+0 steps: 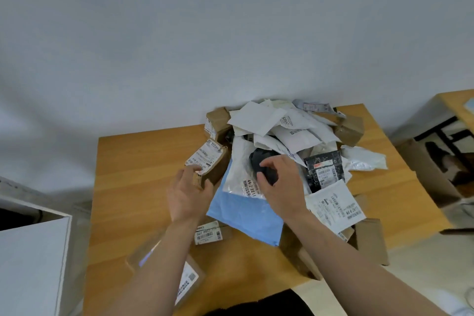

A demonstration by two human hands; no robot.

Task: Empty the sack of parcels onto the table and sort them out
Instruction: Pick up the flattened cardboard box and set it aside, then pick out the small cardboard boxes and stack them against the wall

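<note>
Wooden table (133, 187) against a white wall. The parcel pile (302, 136) lies on its middle and far edge.

Count:
- one blue mailer (243, 215)
- one black pouch (261, 161)
- one black labelled bag (324, 169)
- at least six brown cartons (350, 128)
- white mailers (254, 117) overlap, count unclear

Left hand (188, 195) grips a labelled carton (207, 161) at the pile's left edge. Right hand (279, 185) has its fingers curled on the pouch. The forearms hide parts of the near cartons.

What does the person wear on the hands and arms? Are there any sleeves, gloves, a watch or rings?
Nothing is worn there. The left hand and the right hand have no gloves, and no rings show on the fingers. The left arm and the right arm show no sleeve, watch or bracelet.
</note>
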